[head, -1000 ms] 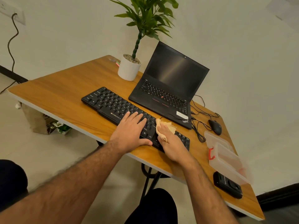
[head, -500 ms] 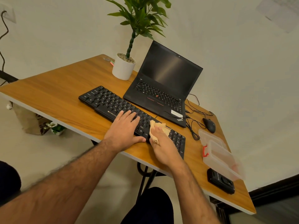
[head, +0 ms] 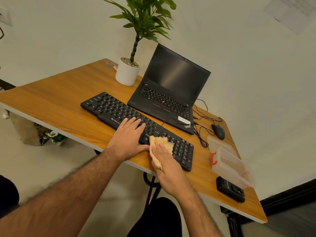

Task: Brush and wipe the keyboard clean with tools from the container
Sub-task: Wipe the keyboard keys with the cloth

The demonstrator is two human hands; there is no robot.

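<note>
Keyboard wiping, cloth stage: black full-size plastic keyboard (head: pixel 136 125) on the wood-grain worktop (head: pixel 56 106), both hands on it.

Left hand (head: pixel 130 139) lies flat with fingers straight across the middle keys, thumb along the near edge, steadying the board and holding nothing. Right hand (head: pixel 166 161) presses a crumpled tan cloth (head: pixel 160 142) onto the keys just right of the left hand; whether its fingers curl round the cloth or merely press it flat cannot be told. The keyboard's long axis runs from far left to near right. The number-pad end lies just right of the cloth, nearest the right hand; the longer far-left stretch lies beyond the left hand. The clear plastic container with red latch (head: pixel 227 159) stands open, well right of the keyboard.
</note>
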